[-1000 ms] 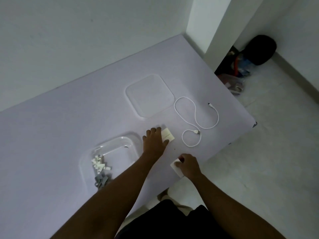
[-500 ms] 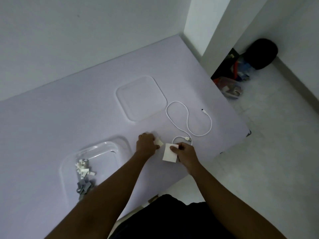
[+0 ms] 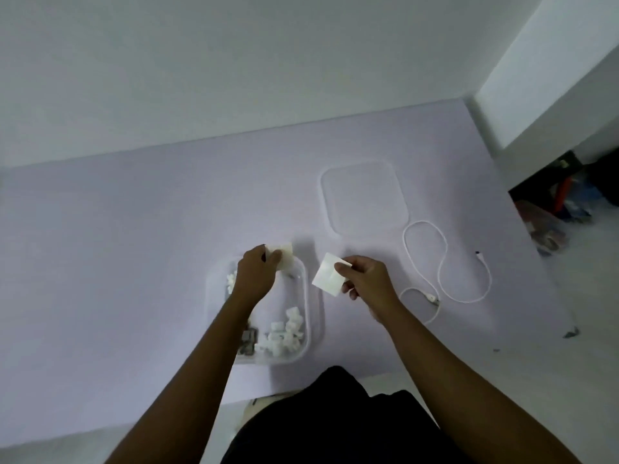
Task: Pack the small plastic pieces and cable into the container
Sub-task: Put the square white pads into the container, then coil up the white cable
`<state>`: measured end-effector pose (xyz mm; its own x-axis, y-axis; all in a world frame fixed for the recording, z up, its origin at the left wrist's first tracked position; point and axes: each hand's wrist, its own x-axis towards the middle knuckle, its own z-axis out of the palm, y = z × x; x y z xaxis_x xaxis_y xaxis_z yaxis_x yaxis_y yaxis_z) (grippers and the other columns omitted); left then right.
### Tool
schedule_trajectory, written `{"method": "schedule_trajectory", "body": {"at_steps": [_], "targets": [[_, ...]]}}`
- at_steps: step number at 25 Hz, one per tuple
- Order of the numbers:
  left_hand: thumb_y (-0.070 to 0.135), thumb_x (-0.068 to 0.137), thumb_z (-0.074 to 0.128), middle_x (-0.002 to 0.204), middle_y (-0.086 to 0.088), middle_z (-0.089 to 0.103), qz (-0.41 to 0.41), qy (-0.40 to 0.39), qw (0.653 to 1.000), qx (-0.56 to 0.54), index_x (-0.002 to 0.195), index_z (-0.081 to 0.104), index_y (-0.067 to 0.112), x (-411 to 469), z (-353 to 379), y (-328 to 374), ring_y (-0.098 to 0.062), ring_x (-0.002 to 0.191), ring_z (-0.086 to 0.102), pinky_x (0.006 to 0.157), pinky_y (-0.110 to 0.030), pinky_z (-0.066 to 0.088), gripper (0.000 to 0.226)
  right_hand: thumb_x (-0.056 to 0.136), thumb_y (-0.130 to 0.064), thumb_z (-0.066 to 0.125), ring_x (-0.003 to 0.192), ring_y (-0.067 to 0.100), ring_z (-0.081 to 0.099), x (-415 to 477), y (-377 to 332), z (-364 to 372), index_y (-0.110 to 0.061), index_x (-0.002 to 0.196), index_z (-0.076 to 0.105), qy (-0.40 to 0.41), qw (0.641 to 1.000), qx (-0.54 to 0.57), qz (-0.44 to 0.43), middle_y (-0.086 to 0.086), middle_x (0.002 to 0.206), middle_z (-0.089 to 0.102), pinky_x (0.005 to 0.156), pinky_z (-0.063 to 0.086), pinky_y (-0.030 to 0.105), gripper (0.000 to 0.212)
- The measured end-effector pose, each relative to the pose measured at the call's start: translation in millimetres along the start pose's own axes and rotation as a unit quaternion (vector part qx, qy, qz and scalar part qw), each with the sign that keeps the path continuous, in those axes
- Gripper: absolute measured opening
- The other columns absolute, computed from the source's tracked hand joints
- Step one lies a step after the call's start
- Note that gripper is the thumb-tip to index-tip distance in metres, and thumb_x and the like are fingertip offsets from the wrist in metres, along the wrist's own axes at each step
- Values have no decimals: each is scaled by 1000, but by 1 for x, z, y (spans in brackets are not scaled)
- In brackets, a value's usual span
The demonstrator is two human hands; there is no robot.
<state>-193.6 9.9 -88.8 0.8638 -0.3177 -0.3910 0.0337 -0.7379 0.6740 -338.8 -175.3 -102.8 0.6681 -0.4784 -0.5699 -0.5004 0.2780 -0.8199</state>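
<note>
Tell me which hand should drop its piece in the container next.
Left. The left hand already holds its square piece over the container; the right hand holds its piece just outside the rim, toward the cable.

The left hand (image 3: 256, 274) hangs over the container (image 3: 313, 316), blocking its far end; its near end lies open above. Lid (image 3: 363, 199) and cable (image 3: 445, 262) occupy the right tabletop (image 3: 117, 229); the left lies bare.
</note>
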Motion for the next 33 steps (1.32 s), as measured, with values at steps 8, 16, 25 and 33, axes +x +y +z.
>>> {"method": "schedule_trajectory", "body": {"at_steps": [8,16,25,33], "targets": [[23,97,52,89,-13,67,-73,-22,996,50,80,58,8,9,-10,-80,-30,84,63,68,-28,43,23,86,-2,55,43,18,68,37,-20,114,-9,99,70,-103,872,-474,-58,9,60,69,51,59,30,21],[26,95,57,113,-15,68,-45,-80,994,66,108,66,3,36,1,-92,-32,104,62,89,-33,47,28,89,-6,59,58,24,72,40,-17,126,-7,106,71,-34,863,-495,-100,11,88,75,65,63,37,21],[39,92,56,117,-12,63,23,-40,980,195,120,59,9,14,-9,-66,-30,110,58,93,-44,49,41,88,-9,63,86,25,68,9,47,21,-9,93,72,228,926,-292,-68,7,91,74,73,45,25,10],[30,91,61,76,6,61,206,-111,968,93,84,60,17,-4,10,21,-13,71,57,64,-25,43,15,88,3,50,115,44,51,6,81,-73,-7,126,62,309,858,-411,-2,24,124,56,91,47,47,41]]}}
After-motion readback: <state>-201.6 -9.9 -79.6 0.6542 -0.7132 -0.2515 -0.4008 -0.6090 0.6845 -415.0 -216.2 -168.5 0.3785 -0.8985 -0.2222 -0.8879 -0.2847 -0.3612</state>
